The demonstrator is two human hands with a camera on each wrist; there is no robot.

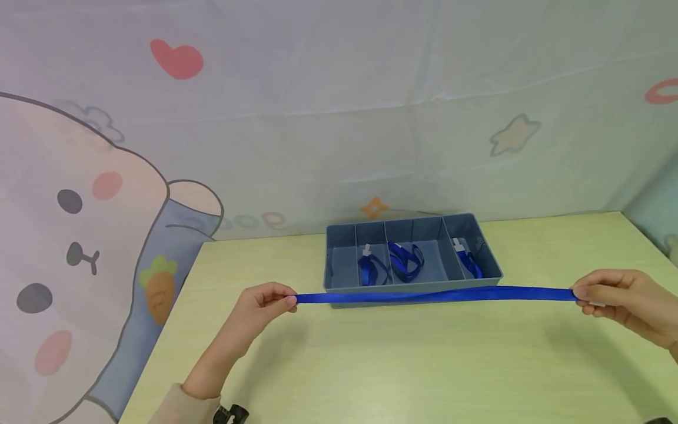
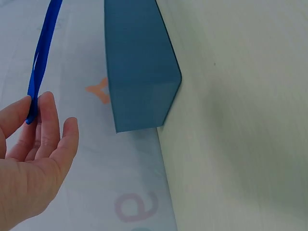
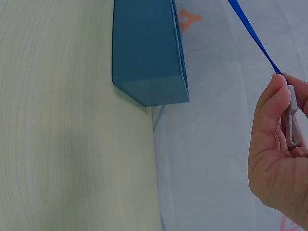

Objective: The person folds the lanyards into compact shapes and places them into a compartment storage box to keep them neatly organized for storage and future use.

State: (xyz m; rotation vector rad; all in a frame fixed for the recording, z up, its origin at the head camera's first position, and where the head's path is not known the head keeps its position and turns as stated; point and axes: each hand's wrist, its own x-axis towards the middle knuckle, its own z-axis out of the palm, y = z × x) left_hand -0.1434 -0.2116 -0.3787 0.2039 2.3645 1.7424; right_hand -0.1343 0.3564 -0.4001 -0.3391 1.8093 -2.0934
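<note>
A blue lanyard (image 1: 424,295) is stretched level between both hands, above the table and in front of the tray. My left hand (image 1: 265,306) pinches its looped end between thumb and forefinger; the left wrist view shows the loop (image 2: 34,103) at the fingertips. At the other end my right hand (image 1: 627,300) pinches the strap just by its clip. That pale plastic clip (image 3: 291,120) hangs inside the right hand in the right wrist view, partly hidden by the fingers. The strap lies doubled, with a slight twist near its middle.
Behind the lanyard stands a grey-blue divided tray (image 1: 339,288). Folded blue lanyards lie in several of its compartments, one (image 1: 405,262) in the wide middle one. The light wooden table (image 1: 402,359) meets a printed cloth backdrop (image 1: 328,118) at the back and left.
</note>
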